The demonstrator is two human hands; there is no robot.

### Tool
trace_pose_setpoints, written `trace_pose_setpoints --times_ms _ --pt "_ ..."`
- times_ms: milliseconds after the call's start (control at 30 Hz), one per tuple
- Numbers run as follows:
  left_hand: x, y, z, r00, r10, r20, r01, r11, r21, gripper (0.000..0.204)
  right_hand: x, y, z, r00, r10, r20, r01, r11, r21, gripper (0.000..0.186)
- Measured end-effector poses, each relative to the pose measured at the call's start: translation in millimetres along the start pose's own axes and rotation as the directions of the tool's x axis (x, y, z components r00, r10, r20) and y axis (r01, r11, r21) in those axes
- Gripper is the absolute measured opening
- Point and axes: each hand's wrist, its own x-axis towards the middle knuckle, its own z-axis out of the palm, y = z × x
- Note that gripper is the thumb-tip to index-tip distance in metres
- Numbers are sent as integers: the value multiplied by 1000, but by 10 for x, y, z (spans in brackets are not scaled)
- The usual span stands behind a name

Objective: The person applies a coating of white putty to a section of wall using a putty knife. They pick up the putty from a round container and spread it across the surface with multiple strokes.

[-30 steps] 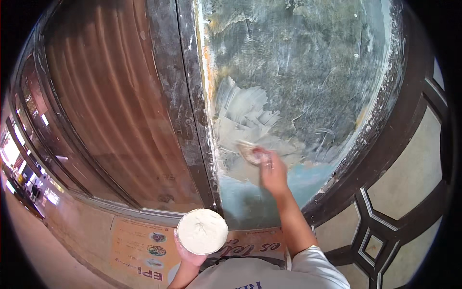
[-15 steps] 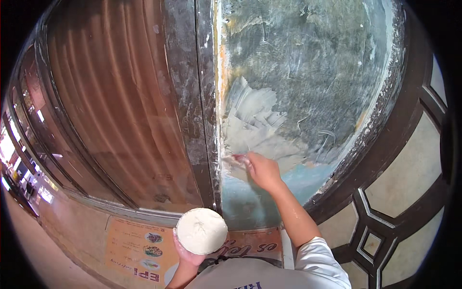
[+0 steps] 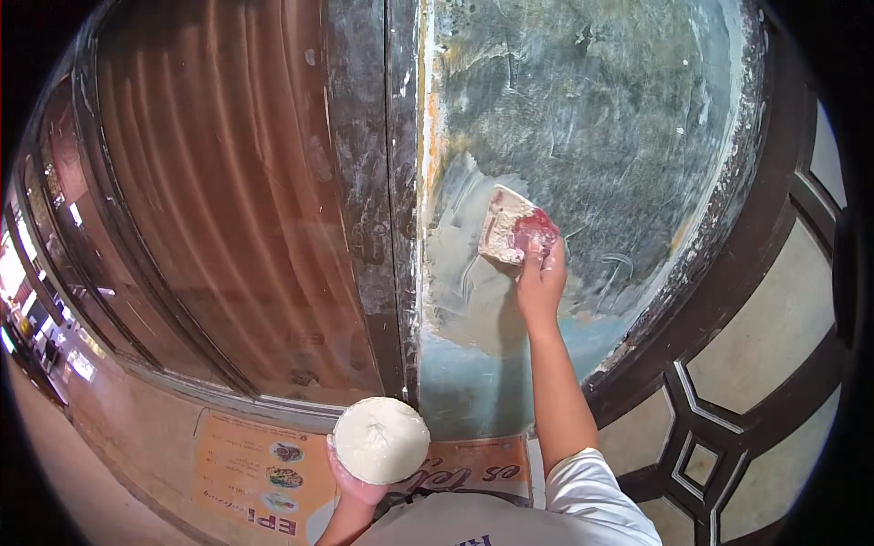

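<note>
My right hand grips a putty knife with a wide, pale blade and a red part smeared with putty. The blade is against or just off the patchy grey-green wall; which of these I cannot tell. Around and below it spreads a light grey patch of putty. Low in front of my body, my left hand is closed around the side of a round tub. White putty fills the tub, with a small raised swirl in its middle.
To the left stands a dark-framed glass pane with a brown curtain behind it. A dark wooden frame with pale panels borders the wall on the right. An orange printed banner lies below.
My right hand has moved up and to the right, and the knife's blade now faces me. The putty patch looks smoother at its lower left. My left hand and the tub stay nearly in place.
</note>
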Motion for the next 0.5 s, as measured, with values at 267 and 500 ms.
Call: trace_pose_setpoints --times_ms 267,500 --pt "-51 30 61 997 -72 34 77 974 -214 76 -47 128 -139 960 267 -79 -248 949 193 30" --pt "-52 -71 186 996 -89 20 91 972 -218 76 -320 569 -317 965 134 225 -100 983 -155 23"
